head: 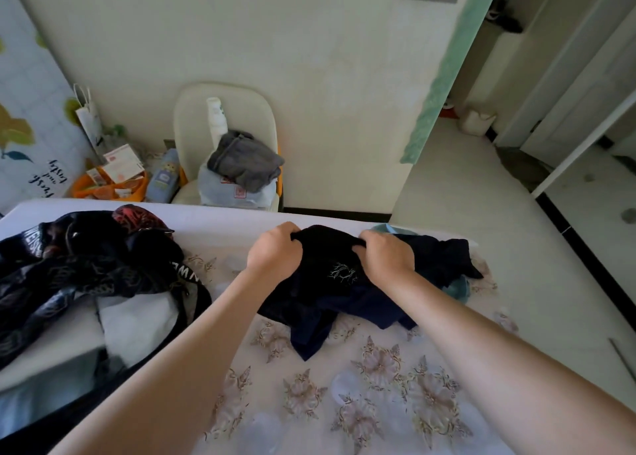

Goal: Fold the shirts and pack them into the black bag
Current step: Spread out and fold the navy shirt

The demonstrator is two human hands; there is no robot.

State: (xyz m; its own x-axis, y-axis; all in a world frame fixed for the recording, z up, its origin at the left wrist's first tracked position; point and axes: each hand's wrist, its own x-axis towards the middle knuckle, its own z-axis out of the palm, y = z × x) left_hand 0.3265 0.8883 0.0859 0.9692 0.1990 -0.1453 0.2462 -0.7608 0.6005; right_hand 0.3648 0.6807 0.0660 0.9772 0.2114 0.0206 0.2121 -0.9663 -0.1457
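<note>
black shirt (pixel 323 293) lengthwise, far to near

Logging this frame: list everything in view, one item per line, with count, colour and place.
shirt: one, black, bunched at table centre
second shirt: one, navy, under the black one
bag: one, black patterned, open, table left
table: one, floral cover, foreground
chair: one, cream, behind table by wall
cloth: one, grey, on chair seat
basket: one, orange, left of chair
left hand: one, fingers gripping black shirt's far edge
right hand: one, gripping same edge
</note>
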